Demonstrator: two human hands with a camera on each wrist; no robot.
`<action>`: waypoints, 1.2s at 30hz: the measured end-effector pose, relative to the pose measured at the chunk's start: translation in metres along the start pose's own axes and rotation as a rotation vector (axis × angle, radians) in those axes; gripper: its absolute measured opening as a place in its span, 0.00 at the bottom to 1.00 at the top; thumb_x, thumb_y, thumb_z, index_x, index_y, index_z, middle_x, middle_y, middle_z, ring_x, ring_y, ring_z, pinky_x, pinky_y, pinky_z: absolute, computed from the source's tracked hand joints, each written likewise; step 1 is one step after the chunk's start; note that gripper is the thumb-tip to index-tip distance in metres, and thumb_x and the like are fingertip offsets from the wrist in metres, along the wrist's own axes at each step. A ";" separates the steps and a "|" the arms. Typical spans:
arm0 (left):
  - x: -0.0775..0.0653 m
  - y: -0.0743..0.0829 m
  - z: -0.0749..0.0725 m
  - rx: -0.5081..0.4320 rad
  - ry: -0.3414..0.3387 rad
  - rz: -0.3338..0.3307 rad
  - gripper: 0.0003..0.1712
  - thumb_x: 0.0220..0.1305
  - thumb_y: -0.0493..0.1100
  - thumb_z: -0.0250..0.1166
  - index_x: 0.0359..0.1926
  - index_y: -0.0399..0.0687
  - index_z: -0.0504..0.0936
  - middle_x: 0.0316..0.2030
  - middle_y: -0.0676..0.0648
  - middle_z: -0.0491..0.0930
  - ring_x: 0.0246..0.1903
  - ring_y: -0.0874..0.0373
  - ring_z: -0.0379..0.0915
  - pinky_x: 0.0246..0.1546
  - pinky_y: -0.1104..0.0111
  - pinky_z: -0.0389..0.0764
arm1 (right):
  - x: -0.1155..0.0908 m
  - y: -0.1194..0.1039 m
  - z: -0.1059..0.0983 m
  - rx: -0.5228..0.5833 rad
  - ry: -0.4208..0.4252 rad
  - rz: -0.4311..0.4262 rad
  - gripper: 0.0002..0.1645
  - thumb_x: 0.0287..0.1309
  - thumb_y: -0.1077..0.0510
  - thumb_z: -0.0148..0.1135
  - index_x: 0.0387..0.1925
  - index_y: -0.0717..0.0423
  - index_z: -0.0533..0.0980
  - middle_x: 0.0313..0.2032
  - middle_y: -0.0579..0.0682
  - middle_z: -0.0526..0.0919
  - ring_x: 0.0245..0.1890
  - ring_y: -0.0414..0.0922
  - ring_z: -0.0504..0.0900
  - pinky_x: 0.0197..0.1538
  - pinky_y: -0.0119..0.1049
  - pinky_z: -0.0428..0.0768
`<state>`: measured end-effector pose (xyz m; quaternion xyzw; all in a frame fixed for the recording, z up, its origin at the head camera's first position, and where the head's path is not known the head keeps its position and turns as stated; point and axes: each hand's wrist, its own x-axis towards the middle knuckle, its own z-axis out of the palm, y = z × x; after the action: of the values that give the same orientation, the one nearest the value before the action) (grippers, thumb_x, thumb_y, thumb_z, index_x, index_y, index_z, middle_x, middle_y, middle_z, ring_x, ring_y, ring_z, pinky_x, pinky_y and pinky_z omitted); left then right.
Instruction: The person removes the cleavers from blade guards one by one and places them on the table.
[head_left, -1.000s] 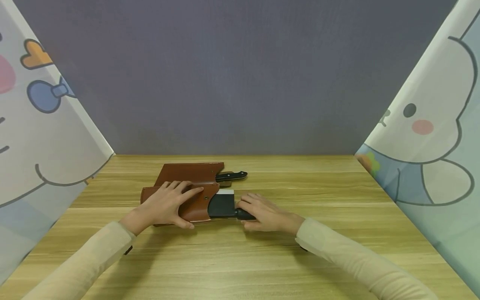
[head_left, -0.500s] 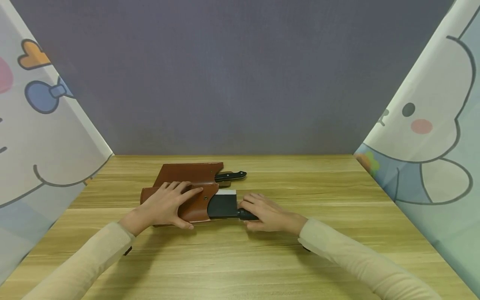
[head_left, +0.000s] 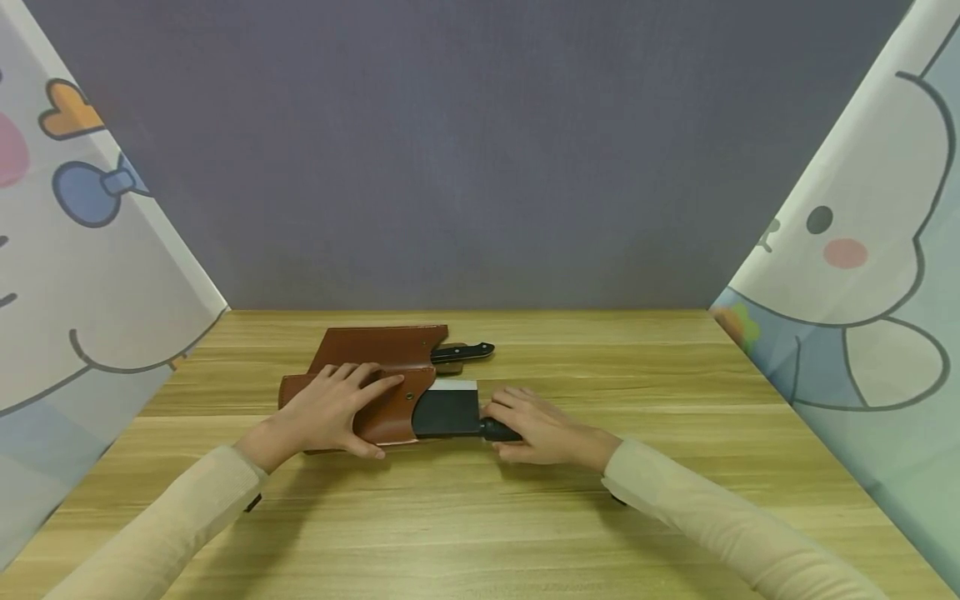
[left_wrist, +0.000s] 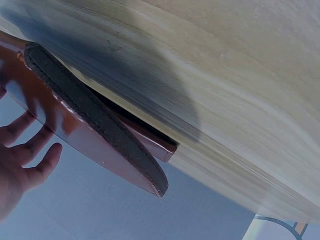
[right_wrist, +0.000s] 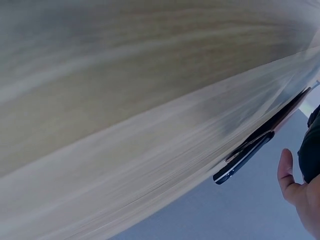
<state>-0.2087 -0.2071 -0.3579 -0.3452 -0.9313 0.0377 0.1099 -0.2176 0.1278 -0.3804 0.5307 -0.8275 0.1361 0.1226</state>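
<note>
In the head view, my left hand rests with spread fingers on the near brown leather sheath. A cleaver with a dark blade and a pale edge strip pokes out of that sheath's right end; the rest of its blade is hidden inside. My right hand grips the cleaver's black handle. The left wrist view gives the sheath end-on, its thick stitched edge beside the fingers of my left hand. At the right wrist view's edge, my right hand is around the dark handle.
Behind the near sheath lies a second brown sheath, with a black riveted knife handle sticking out to the right. Both lie on a wood-grain table. A grey panel stands at its back, with cartoon-printed panels on both sides.
My right hand has moved slightly right with the cleaver, so more of the blade shows outside the sheath. My left hand and the near sheath have shifted a little left.
</note>
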 end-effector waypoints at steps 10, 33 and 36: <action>-0.001 -0.001 0.001 -0.003 -0.005 -0.007 0.60 0.32 0.80 0.61 0.67 0.58 0.61 0.58 0.42 0.66 0.55 0.42 0.65 0.52 0.45 0.66 | -0.005 0.001 -0.003 -0.005 -0.015 0.010 0.21 0.51 0.51 0.61 0.48 0.48 0.72 0.41 0.41 0.74 0.38 0.36 0.69 0.44 0.37 0.73; -0.003 -0.003 0.002 -0.011 -0.003 -0.008 0.60 0.33 0.79 0.62 0.67 0.57 0.62 0.58 0.41 0.66 0.55 0.42 0.65 0.51 0.45 0.67 | -0.014 0.006 -0.005 0.003 0.026 -0.009 0.22 0.48 0.53 0.63 0.48 0.50 0.73 0.41 0.41 0.74 0.38 0.37 0.70 0.41 0.36 0.70; -0.003 -0.003 0.002 -0.011 -0.003 -0.007 0.60 0.33 0.80 0.62 0.67 0.57 0.62 0.58 0.41 0.66 0.55 0.42 0.65 0.51 0.44 0.67 | -0.016 0.007 -0.005 0.008 0.029 -0.008 0.22 0.48 0.53 0.63 0.48 0.50 0.73 0.41 0.42 0.74 0.39 0.37 0.70 0.42 0.36 0.70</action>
<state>-0.2087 -0.2118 -0.3600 -0.3426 -0.9328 0.0329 0.1070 -0.2170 0.1453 -0.3818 0.5324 -0.8230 0.1465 0.1328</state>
